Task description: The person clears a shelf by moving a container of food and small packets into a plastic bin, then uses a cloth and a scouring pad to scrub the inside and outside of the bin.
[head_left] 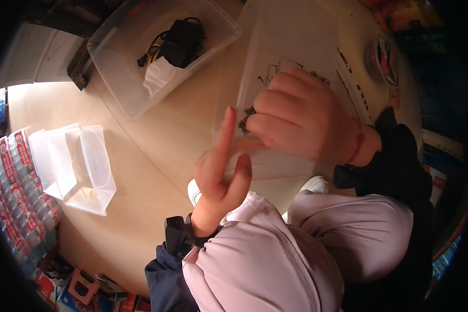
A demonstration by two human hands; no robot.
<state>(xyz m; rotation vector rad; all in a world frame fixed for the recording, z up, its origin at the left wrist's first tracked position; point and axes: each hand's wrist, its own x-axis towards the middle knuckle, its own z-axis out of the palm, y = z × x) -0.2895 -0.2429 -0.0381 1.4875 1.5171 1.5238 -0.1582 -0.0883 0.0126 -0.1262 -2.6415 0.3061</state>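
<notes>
My right hand (301, 117) is closed, knuckles up, over a translucent plastic container (301, 31). A cluster of small dark pieces (246, 122), perhaps chain or loose hardware, shows beside its curled fingers. Whatever those fingers hold is hidden. More dark bits (321, 78) and thin dark wire-like pieces (268, 73) show beyond the knuckles. My left hand (221, 174) is just left of the right one, its index finger stretched out and its thumb apart. Nothing shows in it.
A clear plastic bin (109, 67) holds a black power adapter with cable (182, 41) and white paper (161, 75). A clear container (78, 166) lies on the floor at left, near stacked bottle packs (21, 192). A round container (381, 61) stands at right.
</notes>
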